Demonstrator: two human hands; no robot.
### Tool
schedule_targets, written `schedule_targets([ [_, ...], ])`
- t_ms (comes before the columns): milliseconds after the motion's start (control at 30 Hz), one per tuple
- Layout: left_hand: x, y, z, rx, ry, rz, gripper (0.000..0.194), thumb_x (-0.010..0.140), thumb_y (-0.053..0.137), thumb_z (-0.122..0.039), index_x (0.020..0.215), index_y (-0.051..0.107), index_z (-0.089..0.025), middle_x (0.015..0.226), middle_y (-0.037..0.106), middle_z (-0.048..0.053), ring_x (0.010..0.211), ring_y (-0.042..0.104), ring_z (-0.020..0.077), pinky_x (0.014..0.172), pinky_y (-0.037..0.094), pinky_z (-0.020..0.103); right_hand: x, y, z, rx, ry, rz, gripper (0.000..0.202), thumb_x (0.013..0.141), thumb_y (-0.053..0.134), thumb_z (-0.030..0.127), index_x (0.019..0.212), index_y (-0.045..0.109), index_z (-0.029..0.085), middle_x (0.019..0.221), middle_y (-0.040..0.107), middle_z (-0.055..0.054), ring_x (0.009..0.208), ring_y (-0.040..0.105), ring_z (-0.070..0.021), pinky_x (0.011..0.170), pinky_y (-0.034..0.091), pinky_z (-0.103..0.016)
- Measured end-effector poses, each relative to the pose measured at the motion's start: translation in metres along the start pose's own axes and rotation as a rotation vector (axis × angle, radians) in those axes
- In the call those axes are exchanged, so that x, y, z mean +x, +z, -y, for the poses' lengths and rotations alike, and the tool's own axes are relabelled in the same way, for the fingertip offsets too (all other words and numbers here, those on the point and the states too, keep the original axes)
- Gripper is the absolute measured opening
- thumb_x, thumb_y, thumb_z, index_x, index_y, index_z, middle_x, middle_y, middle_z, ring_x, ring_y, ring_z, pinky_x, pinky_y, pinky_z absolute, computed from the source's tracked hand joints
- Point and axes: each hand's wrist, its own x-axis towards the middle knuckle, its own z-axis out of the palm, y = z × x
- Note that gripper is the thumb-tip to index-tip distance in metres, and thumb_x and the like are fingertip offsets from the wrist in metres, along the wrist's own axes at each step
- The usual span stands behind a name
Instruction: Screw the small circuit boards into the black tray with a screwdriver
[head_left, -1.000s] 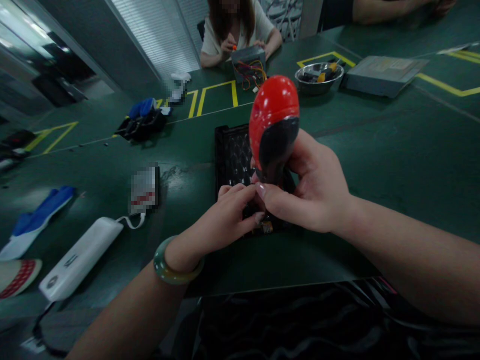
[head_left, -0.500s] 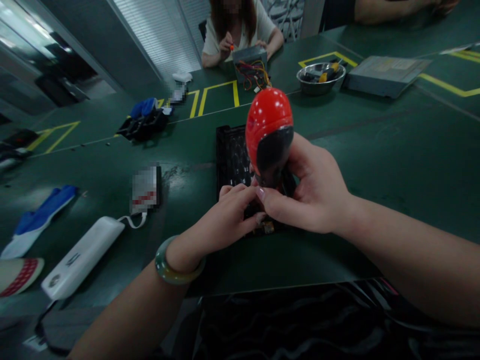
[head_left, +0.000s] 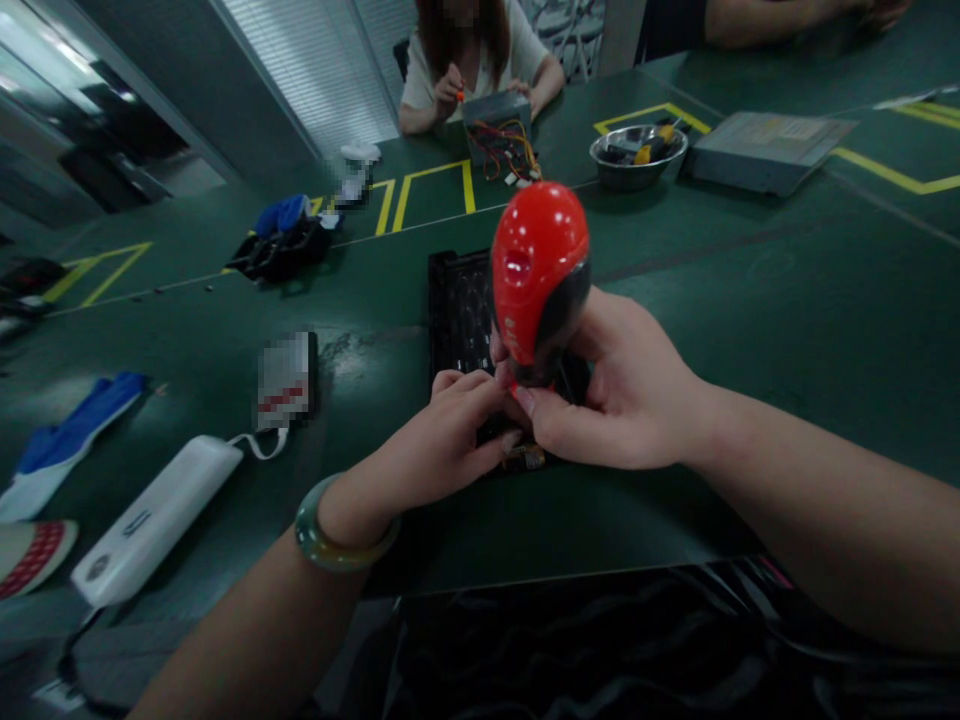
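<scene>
My right hand (head_left: 626, 385) is closed round a screwdriver (head_left: 536, 265) with a bulbous red and black handle. It stands nearly upright, and its lower end is hidden by my fingers. Below it lies a black, flat casing (head_left: 461, 310) with a textured inside and a small circuit board part (head_left: 525, 456) at its near edge. My left hand (head_left: 442, 430), a bangle at its wrist, is over the casing. Its fingers are bent in near the screwdriver's lower end, with the thumb beneath; what they pinch is hidden.
To the left lie a white power bank (head_left: 161, 525), a blurred-out device (head_left: 285, 380) and a blue and white glove (head_left: 71, 435). A metal bowl of tools (head_left: 637, 170) and a grey metal box (head_left: 769, 150) stand farther back. Across the table a person handles a wired metal box (head_left: 499, 135).
The screwdriver's handle has turned in my right hand, so more of its red side and a dimple face me. My left hand stays over the casing. The view has shifted slightly.
</scene>
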Motion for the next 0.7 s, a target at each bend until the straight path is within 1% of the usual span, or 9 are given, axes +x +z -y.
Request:
schedule_targets([
  [67,0.0004,0.0001,-0.0008,-0.019,-0.023,0.013,0.027,0.094,0.057,-0.022,0.121,0.054,-0.022,0.119,0.065,0.008,0.116,0.057,0.0278,0.104,0.039,0.051,0.0009,-0.0009,0.0004,0.025,-0.006,0.038,0.023,0.079,0.057,0.019,0.101,0.052,0.020,0.094,0.060,0.001,0.078,0.059,-0.0129,0.072,0.053,-0.028],
  [133,0.0012,0.0006,-0.0020,-0.055,-0.059,0.041,0.030,0.095,0.056,-0.024,0.125,0.054,-0.022,0.124,0.064,0.009,0.118,0.058,0.0272,0.105,0.040,0.050,0.0017,-0.0015,0.0006,0.018,-0.005,0.069,0.017,0.086,0.058,0.023,0.102,0.053,0.019,0.095,0.060,0.001,0.081,0.059,-0.0132,0.074,0.051,-0.028],
  [200,0.0020,0.0008,-0.0032,-0.087,-0.083,0.057,0.031,0.096,0.055,-0.025,0.127,0.055,-0.021,0.129,0.062,0.010,0.119,0.058,0.0269,0.105,0.042,0.050,0.0022,-0.0018,0.0006,0.003,-0.020,0.074,0.016,0.091,0.058,0.027,0.103,0.053,0.020,0.096,0.059,0.000,0.084,0.059,-0.0133,0.076,0.050,-0.028],
  [267,0.0026,0.0005,-0.0040,-0.096,-0.095,0.059,0.029,0.096,0.055,-0.025,0.124,0.056,-0.019,0.128,0.062,0.010,0.117,0.059,0.0270,0.104,0.043,0.050,0.0025,-0.0023,0.0007,0.003,-0.033,0.072,0.014,0.091,0.058,0.026,0.102,0.053,0.019,0.097,0.059,0.000,0.084,0.059,-0.0128,0.076,0.049,-0.028],
  [333,0.0027,0.0003,-0.0039,-0.087,-0.095,0.062,0.024,0.095,0.055,-0.023,0.118,0.059,-0.019,0.122,0.064,0.010,0.113,0.060,0.0267,0.102,0.044,0.049,0.0026,-0.0029,0.0008,0.013,-0.028,0.097,0.013,0.090,0.059,0.024,0.100,0.054,0.018,0.096,0.058,0.001,0.082,0.058,-0.0122,0.076,0.049,-0.027],
  [400,0.0024,0.0008,-0.0027,-0.060,-0.089,0.065,0.024,0.095,0.055,-0.023,0.118,0.059,-0.019,0.122,0.064,0.009,0.114,0.060,0.0271,0.102,0.044,0.049,0.0030,-0.0033,0.0008,0.043,-0.022,0.127,0.012,0.092,0.060,0.025,0.100,0.055,0.018,0.097,0.060,0.001,0.083,0.058,-0.0117,0.077,0.049,-0.026],
  [500,0.0013,0.0027,-0.0006,0.021,-0.064,0.041,0.028,0.094,0.058,-0.027,0.122,0.058,-0.022,0.125,0.063,0.008,0.117,0.058,0.0282,0.101,0.043,0.048,0.0043,-0.0031,0.0000,0.094,-0.046,0.131,0.016,0.096,0.059,0.034,0.101,0.056,0.019,0.102,0.062,0.001,0.088,0.060,-0.0120,0.082,0.051,-0.026],
  [633,0.0001,0.0050,0.0004,0.089,-0.063,0.018,0.023,0.095,0.059,-0.033,0.116,0.062,-0.024,0.115,0.067,0.005,0.114,0.059,0.0271,0.101,0.043,0.046,0.0058,-0.0020,-0.0011,-0.013,-0.054,0.070,0.031,0.099,0.053,0.048,0.097,0.060,0.017,0.098,0.062,-0.003,0.094,0.059,-0.0161,0.087,0.051,-0.031],
  [700,-0.0004,0.0053,0.0003,0.097,-0.074,0.032,0.022,0.095,0.058,-0.034,0.113,0.063,-0.023,0.113,0.068,0.005,0.112,0.060,0.0266,0.101,0.043,0.046,0.0055,-0.0016,-0.0010,-0.034,-0.030,0.061,0.035,0.097,0.055,0.051,0.101,0.061,0.017,0.097,0.062,-0.003,0.093,0.060,-0.0166,0.086,0.053,-0.031],
])
